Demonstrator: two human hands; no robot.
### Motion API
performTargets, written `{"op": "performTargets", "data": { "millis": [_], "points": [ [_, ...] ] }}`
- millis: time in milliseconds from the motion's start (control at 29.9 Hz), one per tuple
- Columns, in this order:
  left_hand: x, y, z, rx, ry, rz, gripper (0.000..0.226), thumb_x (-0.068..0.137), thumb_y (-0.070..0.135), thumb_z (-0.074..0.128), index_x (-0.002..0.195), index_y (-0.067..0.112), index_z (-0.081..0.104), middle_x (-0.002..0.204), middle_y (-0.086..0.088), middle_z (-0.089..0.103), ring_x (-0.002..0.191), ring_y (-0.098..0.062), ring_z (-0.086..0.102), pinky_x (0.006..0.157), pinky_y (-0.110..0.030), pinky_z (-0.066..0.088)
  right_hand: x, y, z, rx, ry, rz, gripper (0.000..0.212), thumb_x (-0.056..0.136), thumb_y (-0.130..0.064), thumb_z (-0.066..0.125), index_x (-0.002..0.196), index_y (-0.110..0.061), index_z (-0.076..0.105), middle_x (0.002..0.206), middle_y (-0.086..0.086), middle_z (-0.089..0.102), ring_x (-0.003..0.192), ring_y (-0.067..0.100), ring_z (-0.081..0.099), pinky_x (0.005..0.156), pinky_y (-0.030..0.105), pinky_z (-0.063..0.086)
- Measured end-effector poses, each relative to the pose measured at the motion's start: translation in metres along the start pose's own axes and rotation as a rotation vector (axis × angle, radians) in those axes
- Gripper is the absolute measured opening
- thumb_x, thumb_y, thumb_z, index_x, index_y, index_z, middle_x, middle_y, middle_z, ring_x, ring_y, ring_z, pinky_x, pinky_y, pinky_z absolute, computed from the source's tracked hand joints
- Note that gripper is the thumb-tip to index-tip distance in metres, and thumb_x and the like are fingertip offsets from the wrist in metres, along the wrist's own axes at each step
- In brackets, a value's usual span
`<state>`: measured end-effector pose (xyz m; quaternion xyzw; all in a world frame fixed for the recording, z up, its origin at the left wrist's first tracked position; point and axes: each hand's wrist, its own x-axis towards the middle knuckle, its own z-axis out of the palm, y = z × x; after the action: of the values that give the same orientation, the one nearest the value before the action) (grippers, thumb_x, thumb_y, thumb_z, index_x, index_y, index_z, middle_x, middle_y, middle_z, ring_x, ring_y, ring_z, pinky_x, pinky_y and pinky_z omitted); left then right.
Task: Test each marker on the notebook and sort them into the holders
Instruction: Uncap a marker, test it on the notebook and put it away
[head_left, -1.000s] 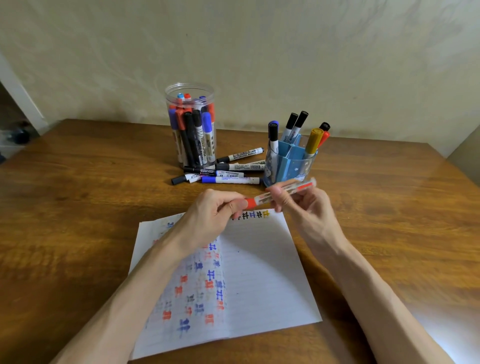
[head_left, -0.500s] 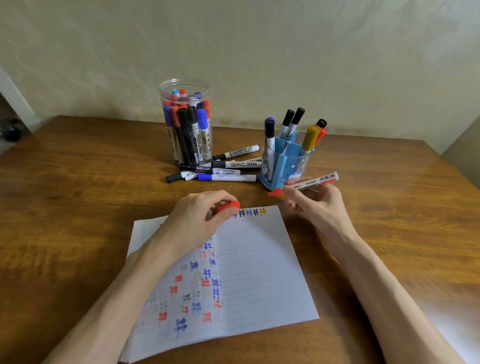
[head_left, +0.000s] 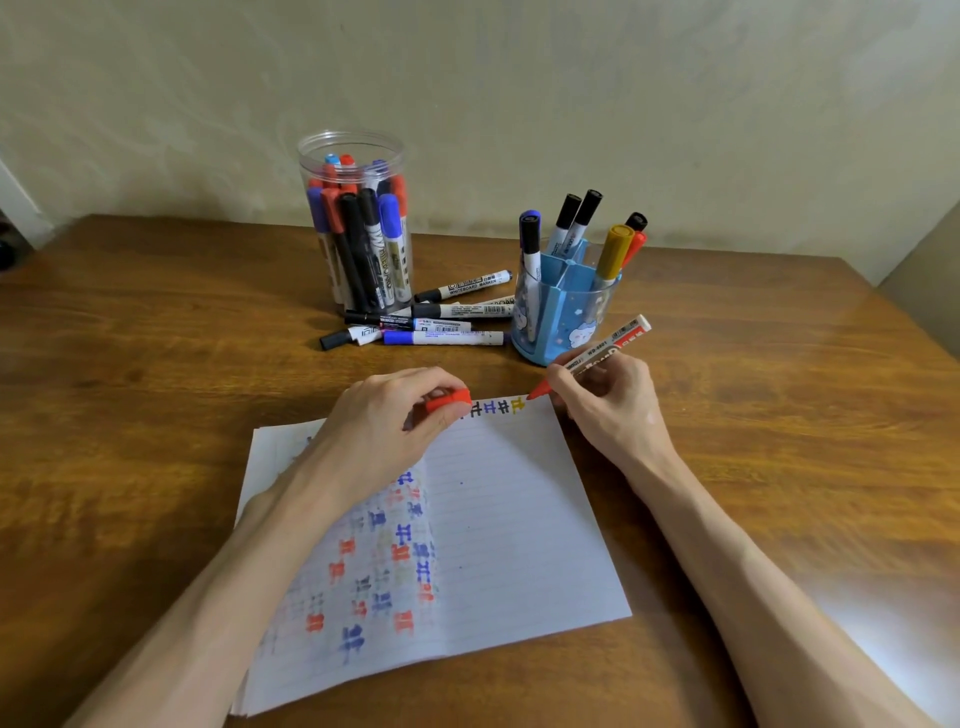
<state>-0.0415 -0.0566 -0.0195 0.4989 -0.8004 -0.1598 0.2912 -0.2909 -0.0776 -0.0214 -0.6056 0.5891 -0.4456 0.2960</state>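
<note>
An open lined notebook (head_left: 519, 519) lies on the wooden table, covered with small coloured test marks. My right hand (head_left: 608, 410) grips an uncapped red marker (head_left: 608, 348), its tip touching the page's top right corner beside a yellow mark. My left hand (head_left: 384, 431) rests on the notebook's top edge and pinches the red cap (head_left: 449, 401). Behind stand a clear plastic jar (head_left: 353, 228) full of markers and a blue divided holder (head_left: 566, 306) with several markers upright. Several loose markers (head_left: 431, 325) lie between the two.
A pale wall runs along the table's far edge. Bare wood (head_left: 156, 364) stretches left of the notebook and right of my right arm. The table's right corner (head_left: 914, 332) is near the blue holder's side.
My hands pulled the cap off the red marker. The left hand settled on the notebook with the cap, and the right hand turned the marker and brought its tip down to the page.
</note>
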Motion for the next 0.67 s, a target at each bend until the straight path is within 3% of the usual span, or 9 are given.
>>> {"op": "performTargets", "data": {
  "millis": [234,502,669],
  "points": [
    [-0.0007,-0.0004,0.0005,0.009,-0.006,-0.005,0.030,0.094,0.048,0.061,0.119,0.033,0.067,0.107,0.025,0.064,0.096,0.002,0.060,0.077,-0.015,0.049,-0.0015,0.0005,0.0007,-0.020,-0.001,-0.037,0.010,0.095,-0.022,0.071,0.088,-0.016,0.074,0.082,-0.005,0.077,0.079,0.014,0.075,0.076,0.035,0.064],
    [-0.0014,-0.0013,0.0009,0.008,-0.008,-0.011,0.029,0.095,0.046,0.062,0.120,0.032,0.067,0.108,0.024,0.065,0.096,0.000,0.061,0.076,-0.013,0.048,-0.0054,-0.0007,0.0022,-0.090,0.032,-0.101,0.015,0.094,-0.022,0.071,0.081,-0.016,0.066,0.073,-0.001,0.070,0.061,0.016,0.061,0.057,0.033,0.050],
    [-0.0021,-0.0018,0.0003,0.011,-0.005,-0.007,0.032,0.094,0.049,0.060,0.120,0.032,0.068,0.107,0.024,0.065,0.093,0.002,0.061,0.075,-0.014,0.048,-0.0041,0.0006,0.0017,-0.036,0.045,-0.076,0.015,0.094,-0.019,0.071,0.081,-0.012,0.068,0.077,0.001,0.074,0.074,0.024,0.070,0.069,0.038,0.059]
  ]
}}
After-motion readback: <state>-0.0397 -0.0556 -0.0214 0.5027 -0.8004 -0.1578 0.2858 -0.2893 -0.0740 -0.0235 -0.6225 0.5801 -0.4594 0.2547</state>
